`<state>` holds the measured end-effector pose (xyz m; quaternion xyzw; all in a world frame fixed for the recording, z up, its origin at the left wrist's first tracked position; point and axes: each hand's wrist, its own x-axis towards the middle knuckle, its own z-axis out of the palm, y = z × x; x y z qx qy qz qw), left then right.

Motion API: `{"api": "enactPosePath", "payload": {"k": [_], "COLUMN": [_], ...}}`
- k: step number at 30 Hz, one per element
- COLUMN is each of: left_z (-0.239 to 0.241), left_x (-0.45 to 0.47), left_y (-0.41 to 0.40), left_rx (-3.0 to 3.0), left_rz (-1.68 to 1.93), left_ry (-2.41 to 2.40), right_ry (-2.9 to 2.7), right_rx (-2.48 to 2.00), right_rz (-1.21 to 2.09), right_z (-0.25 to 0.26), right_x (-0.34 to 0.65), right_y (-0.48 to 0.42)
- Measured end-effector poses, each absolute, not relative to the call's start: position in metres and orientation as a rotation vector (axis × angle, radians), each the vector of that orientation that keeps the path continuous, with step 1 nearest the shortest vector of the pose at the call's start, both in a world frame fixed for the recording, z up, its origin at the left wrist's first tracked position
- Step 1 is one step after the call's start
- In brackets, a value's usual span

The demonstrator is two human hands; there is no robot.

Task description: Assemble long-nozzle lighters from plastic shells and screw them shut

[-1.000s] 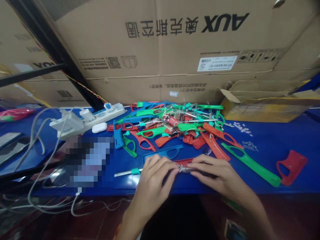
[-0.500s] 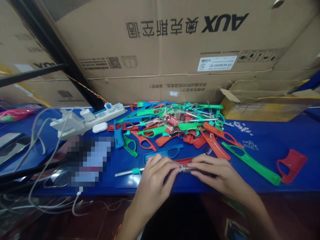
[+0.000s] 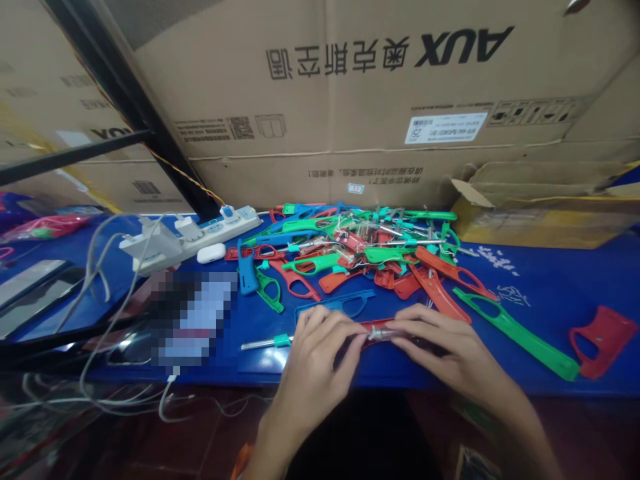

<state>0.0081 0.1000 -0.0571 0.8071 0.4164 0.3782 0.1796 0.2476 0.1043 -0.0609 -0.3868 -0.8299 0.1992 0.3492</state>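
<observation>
So, far left there's a white plastic power strip, then a thin silver metal rod with a teal collar poking out past the left hand. That hand's thumb and fingertips pinch the left end of a small clear plastic part with a metal end, near the table's front edge; the right hand grips its other end. Further right: a long green plastic handle shell, then a red plastic handle piece.

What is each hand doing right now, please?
Left hand: closed, pinching at one end of the transparent lighter tank.
Right hand: closed, holding its other end.
</observation>
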Motion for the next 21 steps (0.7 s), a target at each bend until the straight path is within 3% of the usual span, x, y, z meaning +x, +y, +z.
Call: {"api": "enactPosePath", "payload": {"k": [21], "left_z": [-0.0636], "left_x": [0.0097], "left_y": [0.1038], "left_rx": [2.341], "left_rz": [1.033], "left_ry": [1.197], "right_ry": [-2.156], "right_rx": [-1.086], "right_rz": [0.498], "right_z": [-0.0647], "right_x": [0.2476], "right_y": [0.1048]}}
